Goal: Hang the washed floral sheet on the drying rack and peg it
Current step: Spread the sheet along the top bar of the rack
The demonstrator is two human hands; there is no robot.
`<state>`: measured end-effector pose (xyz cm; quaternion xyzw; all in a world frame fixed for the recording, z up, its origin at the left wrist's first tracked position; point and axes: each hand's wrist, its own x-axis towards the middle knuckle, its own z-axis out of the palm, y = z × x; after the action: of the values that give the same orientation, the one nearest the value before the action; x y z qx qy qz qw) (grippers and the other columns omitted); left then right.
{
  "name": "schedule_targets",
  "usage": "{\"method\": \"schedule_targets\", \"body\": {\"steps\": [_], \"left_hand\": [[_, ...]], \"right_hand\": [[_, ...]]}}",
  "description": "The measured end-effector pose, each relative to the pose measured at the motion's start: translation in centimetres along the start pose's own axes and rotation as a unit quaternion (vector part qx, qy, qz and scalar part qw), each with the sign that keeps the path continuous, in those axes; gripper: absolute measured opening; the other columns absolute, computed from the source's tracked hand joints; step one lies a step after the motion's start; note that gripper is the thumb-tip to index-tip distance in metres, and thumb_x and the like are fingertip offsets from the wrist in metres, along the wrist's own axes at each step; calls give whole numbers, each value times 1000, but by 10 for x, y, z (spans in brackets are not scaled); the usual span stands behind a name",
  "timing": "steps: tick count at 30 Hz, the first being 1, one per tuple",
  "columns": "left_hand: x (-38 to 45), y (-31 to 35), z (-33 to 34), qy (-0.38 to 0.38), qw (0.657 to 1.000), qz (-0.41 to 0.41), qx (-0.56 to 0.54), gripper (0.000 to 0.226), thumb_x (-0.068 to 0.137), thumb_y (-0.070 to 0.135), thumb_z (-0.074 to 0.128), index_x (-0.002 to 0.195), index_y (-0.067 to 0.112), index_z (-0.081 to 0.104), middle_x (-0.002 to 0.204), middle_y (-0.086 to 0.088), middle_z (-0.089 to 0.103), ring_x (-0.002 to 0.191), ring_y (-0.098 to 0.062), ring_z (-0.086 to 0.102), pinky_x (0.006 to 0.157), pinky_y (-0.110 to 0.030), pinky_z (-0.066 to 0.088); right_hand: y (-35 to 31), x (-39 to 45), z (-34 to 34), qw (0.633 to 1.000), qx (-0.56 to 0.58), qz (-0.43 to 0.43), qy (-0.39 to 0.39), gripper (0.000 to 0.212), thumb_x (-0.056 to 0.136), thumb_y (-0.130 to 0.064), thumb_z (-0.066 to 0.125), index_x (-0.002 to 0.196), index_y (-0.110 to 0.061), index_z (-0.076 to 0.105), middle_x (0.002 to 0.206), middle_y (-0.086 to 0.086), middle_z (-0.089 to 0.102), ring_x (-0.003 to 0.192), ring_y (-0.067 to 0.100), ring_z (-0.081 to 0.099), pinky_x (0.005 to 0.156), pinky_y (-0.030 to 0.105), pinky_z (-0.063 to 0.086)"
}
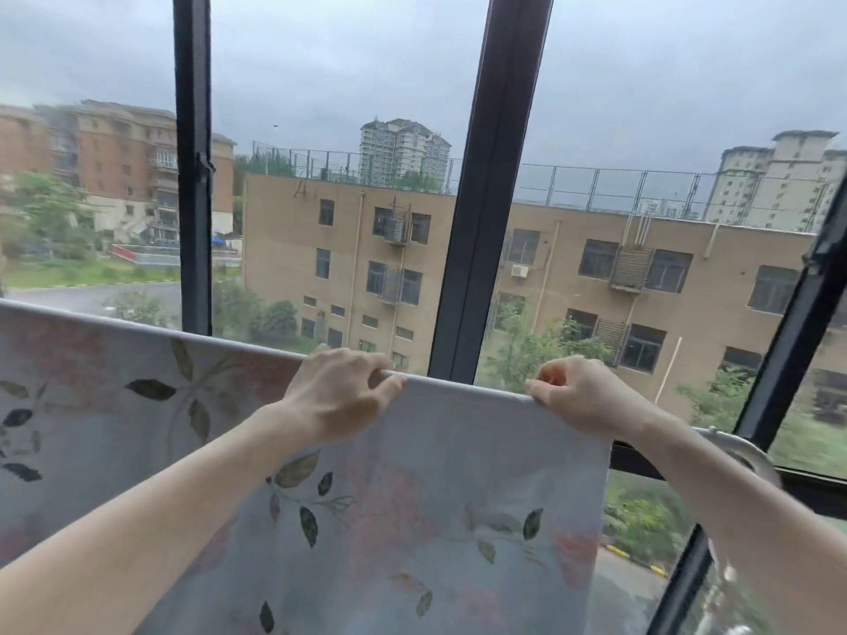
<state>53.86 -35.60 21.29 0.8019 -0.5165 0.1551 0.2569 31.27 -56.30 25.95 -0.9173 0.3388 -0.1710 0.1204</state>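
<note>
The floral sheet is draped over the top rail of the drying rack, in front of a big window. Its side edge hangs down near the rail's right end. The left hand has its fingers curled over the fold. The right hand pinches the sheet at its top corner. No pegs can be seen. To do this step well, I think both hands should pull gently apart along the rail, so the fold lies flat and smooth. Then one hand could hold the fold down while the other gets a peg.
</note>
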Motion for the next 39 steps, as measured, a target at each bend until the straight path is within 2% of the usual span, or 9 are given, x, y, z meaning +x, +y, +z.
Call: {"method": "schedule_targets", "body": {"steps": [7, 12, 16, 19, 24, 29, 34, 36, 39], "left_hand": [[-1, 22, 0, -1, 999, -28, 30, 40, 104, 44, 45, 68, 27, 45, 70, 10, 56, 71, -2, 48, 82, -37, 28], [-1, 27, 7, 1, 998, -47, 28, 41, 94, 52, 33, 70, 23, 51, 73, 9, 59, 79, -12, 54, 85, -40, 31], [-3, 37, 17, -6, 997, -77, 30, 45, 89, 54, 29, 100, 29, 65, 108, 7, 64, 110, -22, 54, 105, -39, 29], [-12, 64, 30, 63, 996, -62, 9, 39, 90, 42, 54, 125, 28, 62, 134, 6, 51, 129, -24, 42, 115, -40, 27], [-65, 144, 65, 135, 989, 38, -51, 42, 80, 45, 66, 116, 28, 55, 117, 13, 47, 110, -12, 47, 99, -31, 37], [-80, 201, 107, 44, 995, -41, -81, 63, 76, 72, 61, 123, 34, 45, 116, 19, 40, 111, -6, 44, 100, -28, 39], [-57, 232, 137, 64, 987, -133, -61, 82, 66, 83, 64, 119, 29, 33, 118, 13, 36, 113, -13, 44, 100, -36, 42], [-45, 245, 147, 103, 978, -169, -67, 76, 68, 77, 67, 115, 28, 32, 116, 11, 37, 111, -14, 46, 97, -38, 43], [-29, 271, 160, 184, 958, -205, -72, 46, 80, 53, 62, 109, 25, 39, 112, 8, 45, 106, -19, 53, 90, -40, 45]], "right_hand": [[78, -8, -32, 990, -7, 94, -105, 63, 102, -57, 47, 75, -8, 76, 66, 3, 76, 58, 19, 73, 58, 28, 56], [79, -9, -38, 986, 14, 77, -147, 33, 101, -34, 49, 96, -17, 76, 75, -1, 78, 68, 13, 75, 59, 24, 53], [66, -4, -45, 963, 112, 125, -213, 33, 99, -44, 57, 90, -23, 81, 88, 0, 81, 74, 15, 73, 64, 27, 49], [63, 5, -47, 960, 129, 120, -216, 34, 93, -44, 67, 92, -14, 82, 85, 1, 78, 68, 14, 67, 63, 27, 49], [77, 8, -46, 962, 141, 99, -210, 29, 89, -40, 75, 102, -15, 82, 102, 5, 80, 83, 18, 70, 82, 32, 59], [90, 15, -46, 956, 180, 70, -221, 22, 89, -27, 76, 98, -8, 81, 103, 6, 79, 83, 19, 74, 76, 32, 64], [94, 17, -46, 929, 248, -24, -275, 15, 101, -13, 65, 99, 0, 71, 102, 11, 74, 83, 17, 78, 65, 31, 63], [97, 19, -46, 926, 238, -63, -287, 16, 105, -15, 59, 94, -3, 63, 97, 10, 71, 75, 16, 78, 62, 28, 61], [109, 30, -45, 910, 236, -130, -317, 18, 106, -18, 56, 93, -6, 57, 104, 17, 73, 88, 23, 77, 79, 37, 64]]}}
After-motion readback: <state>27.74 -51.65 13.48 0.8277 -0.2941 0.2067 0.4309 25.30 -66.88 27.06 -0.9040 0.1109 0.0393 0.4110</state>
